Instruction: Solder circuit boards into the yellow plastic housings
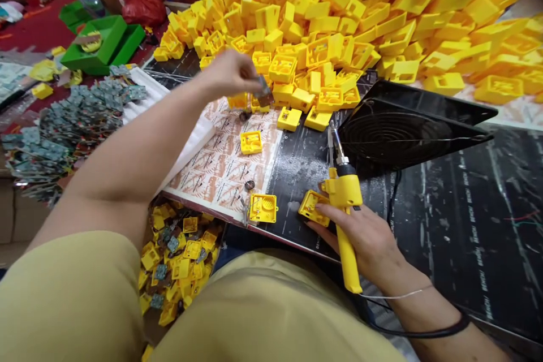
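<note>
My right hand (365, 237) grips the yellow soldering iron (348, 237) and a yellow casing (314, 207) above the black tabletop's (428, 220) near edge. My left pinches a small board (265, 92) before the casing heap (297, 28); bare black surface stretches rightward below the fan (394, 136).

Plastic housings (297, 28) lie heaped behind a fan (396, 130), with circuit boards (80, 119) piled at left.

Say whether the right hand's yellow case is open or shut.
Open: the yellow case in the right hand shows its hollow inside, uncovered.
</note>
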The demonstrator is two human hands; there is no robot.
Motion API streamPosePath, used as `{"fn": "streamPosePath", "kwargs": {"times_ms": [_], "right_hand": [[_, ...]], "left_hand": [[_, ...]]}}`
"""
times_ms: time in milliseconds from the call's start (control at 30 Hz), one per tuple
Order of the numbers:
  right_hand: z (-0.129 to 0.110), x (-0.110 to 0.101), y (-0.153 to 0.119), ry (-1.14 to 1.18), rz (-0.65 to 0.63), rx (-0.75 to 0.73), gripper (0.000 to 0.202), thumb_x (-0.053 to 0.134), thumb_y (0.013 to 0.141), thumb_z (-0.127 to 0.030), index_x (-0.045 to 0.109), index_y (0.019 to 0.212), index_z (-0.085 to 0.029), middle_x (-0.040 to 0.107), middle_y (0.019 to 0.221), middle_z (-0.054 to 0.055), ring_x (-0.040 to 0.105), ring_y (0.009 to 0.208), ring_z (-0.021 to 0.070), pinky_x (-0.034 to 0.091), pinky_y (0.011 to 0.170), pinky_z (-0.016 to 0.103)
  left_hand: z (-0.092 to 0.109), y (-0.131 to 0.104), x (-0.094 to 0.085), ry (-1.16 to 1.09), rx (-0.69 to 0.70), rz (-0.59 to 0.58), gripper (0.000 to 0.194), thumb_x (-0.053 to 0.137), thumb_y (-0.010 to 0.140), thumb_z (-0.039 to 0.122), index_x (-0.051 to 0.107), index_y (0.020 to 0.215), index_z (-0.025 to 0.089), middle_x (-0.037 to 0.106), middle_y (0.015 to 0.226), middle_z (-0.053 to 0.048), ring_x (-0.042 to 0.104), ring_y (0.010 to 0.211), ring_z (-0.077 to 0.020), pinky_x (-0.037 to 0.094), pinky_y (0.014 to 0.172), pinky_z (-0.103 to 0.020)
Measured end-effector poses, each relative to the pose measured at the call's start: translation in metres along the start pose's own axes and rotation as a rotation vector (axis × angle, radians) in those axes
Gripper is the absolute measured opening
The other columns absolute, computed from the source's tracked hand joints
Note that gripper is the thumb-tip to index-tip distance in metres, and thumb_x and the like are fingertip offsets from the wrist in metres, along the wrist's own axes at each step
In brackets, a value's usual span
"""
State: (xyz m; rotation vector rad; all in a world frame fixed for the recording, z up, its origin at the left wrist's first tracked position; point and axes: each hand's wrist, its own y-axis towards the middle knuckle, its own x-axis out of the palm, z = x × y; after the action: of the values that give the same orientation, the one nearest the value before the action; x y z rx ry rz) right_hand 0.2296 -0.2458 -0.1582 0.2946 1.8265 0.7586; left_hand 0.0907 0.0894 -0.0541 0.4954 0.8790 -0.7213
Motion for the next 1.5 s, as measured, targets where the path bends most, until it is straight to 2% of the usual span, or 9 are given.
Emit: {"fn": "streamPosePath", "kwargs": {"times_ms": [133,267,400,567,667,900,1200,1400,1500], "right_hand": [[0.0,0.0,0.001,0.009,0.0,0.0,0.031,0.068,0.091,-0.02,0.056,0.118,-0.016,0.07,0.098,0.008,0.068,0.084,0.018,0.057,0.077,0.031],[0.0,0.002,0.0,0.003,-0.003,0.006,0.03,0.067,0.091,-0.021,0.055,0.118,-0.016,0.07,0.093,0.006,0.067,0.078,0.0166,0.056,0.073,0.03],[0.002,0.002,-0.001,-0.001,0.005,-0.003,0.035,0.071,0.088,-0.021,0.055,0.119,-0.017,0.069,0.094,0.006,0.067,0.08,0.0182,0.056,0.074,0.03],[-0.003,-0.013,0.01,0.016,0.043,0.006,0.041,0.071,0.088,-0.038,0.053,0.118,-0.017,0.069,0.093,0.007,0.068,0.083,0.0207,0.057,0.085,0.039],[-0.012,-0.023,0.024,-0.009,0.113,0.028,0.044,0.076,0.084,-0.028,0.052,0.119,-0.017,0.068,0.099,0.009,0.068,0.094,0.0245,0.057,0.086,0.04],[-0.012,-0.017,0.041,-0.135,0.203,-0.075,0.034,0.068,0.089,-0.014,0.052,0.119,-0.018,0.067,0.095,0.006,0.067,0.088,0.0204,0.058,0.083,0.035],[-0.018,-0.015,0.04,-0.132,0.128,-0.162,0.035,0.066,0.09,-0.011,0.053,0.12,-0.022,0.069,0.089,0.001,0.069,0.091,0.0198,0.058,0.09,0.038],[-0.013,-0.021,0.036,-0.099,0.218,0.027,0.041,0.07,0.085,-0.008,0.054,0.12,-0.022,0.071,0.098,0.002,0.071,0.085,0.0177,0.06,0.074,0.028],[-0.01,-0.028,0.04,-0.103,0.317,0.063,0.043,0.076,0.082,-0.012,0.055,0.118,-0.023,0.072,0.095,-0.001,0.071,0.078,0.0165,0.061,0.072,0.027]], "left_hand": [[0.002,-0.01,-0.026,-0.483,0.089,0.329,0.027,0.068,0.087,0.043,0.055,0.085,0.02,0.071,0.091,-0.001,0.063,0.079,-0.0115,0.052,0.082,-0.033],[0.018,-0.021,-0.017,-0.679,0.16,0.274,0.034,0.083,0.072,0.046,0.056,0.078,0.026,0.069,0.079,0.005,0.063,0.075,-0.012,0.056,0.082,-0.038],[0.034,-0.028,-0.003,-0.852,0.328,0.348,0.021,0.073,0.085,0.032,0.056,0.081,0.02,0.067,0.086,0.002,0.063,0.075,-0.0102,0.059,0.077,-0.035],[0.048,-0.056,0.019,-0.698,0.105,-0.205,0.028,0.077,0.08,0.037,0.06,0.083,0.016,0.069,0.077,-0.003,0.065,0.063,-0.0118,0.049,0.052,-0.022],[0.065,-0.076,0.035,-0.569,0.007,-0.49,0.021,0.079,0.078,0.03,0.066,0.078,0.013,0.062,0.061,0.001,0.058,0.047,-0.0073,0.043,0.046,-0.018],[0.087,-0.094,0.06,-0.717,-0.113,-0.757,0.022,0.075,0.082,0.033,0.069,0.072,0.014,0.062,0.056,0.0,0.053,0.041,-0.0069,0.045,0.047,-0.021],[0.076,-0.1,0.083,-0.877,-0.211,-0.784,0.021,0.069,0.086,0.032,0.071,0.074,0.015,0.061,0.053,0.0,0.055,0.042,-0.0088,0.052,0.056,-0.025],[0.066,-0.097,0.081,-0.871,-0.051,-0.768,0.054,0.053,0.093,0.058,0.059,0.134,0.024,0.076,0.092,-0.008,0.072,0.072,-0.0167,0.053,0.065,-0.026],[0.061,-0.096,0.076,-0.783,0.01,-0.784,0.069,0.045,0.091,0.069,0.05,0.144,0.025,0.075,0.108,-0.011,0.072,0.076,-0.0179,0.053,0.063,-0.026]]}}
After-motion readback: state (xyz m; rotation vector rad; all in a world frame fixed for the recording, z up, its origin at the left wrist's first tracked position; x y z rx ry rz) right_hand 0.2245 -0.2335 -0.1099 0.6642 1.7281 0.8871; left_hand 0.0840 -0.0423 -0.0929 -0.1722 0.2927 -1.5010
